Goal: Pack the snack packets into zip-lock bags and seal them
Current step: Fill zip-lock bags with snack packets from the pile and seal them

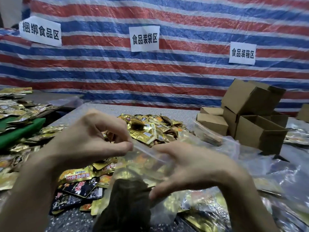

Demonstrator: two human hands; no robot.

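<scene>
The left hand (93,139) pinches the top edge of a clear zip-lock bag (143,166) between thumb and fingertips, while the right hand (189,168) grips the same edge with fingers spread. The bag holds gold snack packets. Beyond it lies a heap of loose packets (150,128), with open cardboard boxes (250,118) to the heap's right.

- A striped tarpaulin (167,72) in red, blue and white is hanging across the back.
- Three white paper signs (144,38) with black characters are sticking to it.
- Cardboard boxes (247,118) are sitting stacked at the right, some lying open.
- A green board (20,131) is lying at the left.
</scene>
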